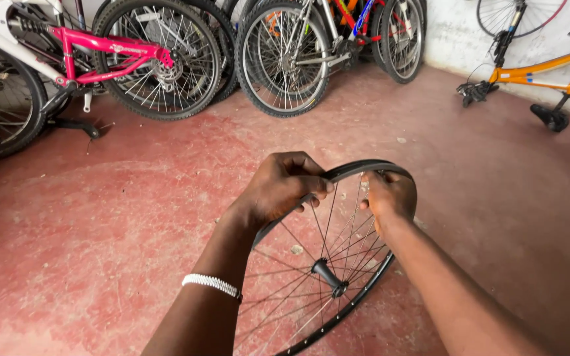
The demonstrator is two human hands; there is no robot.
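A bare black bicycle wheel rim (357,300) with thin metal spokes and a black hub (328,273) stands upright on the red floor in front of me. My left hand (282,186) is closed over the top left of the rim, fingers curled around its edge. My right hand (390,196) grips the top right of the rim, palm against it. A white beaded bracelet (211,284) sits on my left wrist.
Several bicycles lean along the far wall, among them a pink-framed one (110,49) at the left and a silver one (298,56) in the middle. An orange bicycle (542,69) lies upside down at the right by a white wall. The red concrete floor (100,217) is worn.
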